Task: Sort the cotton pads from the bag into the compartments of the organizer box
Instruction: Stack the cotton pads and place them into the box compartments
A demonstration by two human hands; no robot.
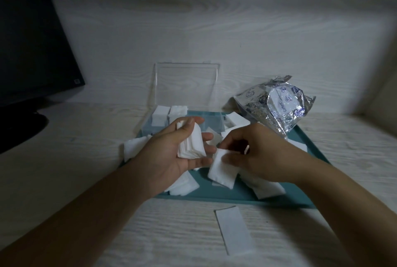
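- Two hands meet over the teal tray point(225, 197), and the coming move turns on the small gap between them.
- Your left hand point(171, 155) lies palm up with the fingers curled round a stack of pads point(191, 146), its long side running away from you.
- Your right hand point(255, 153) pinches a single pad point(221, 170) just beside that stack, to its right and a little nearer you; the fingers are bent over its top edge.
- Loose pads point(184, 183) lie scattered on the tray under both hands.
- Beyond the stack stands the organizer box point(160, 124), lid point(187, 86) up, with pads upright in its back-left compartments.
- Farther right, the crumpled foil bag point(277, 107) rests on the tray's far corner.
- My judgement: the left hand is nearer the box, so turn the single pad to match the stack first.
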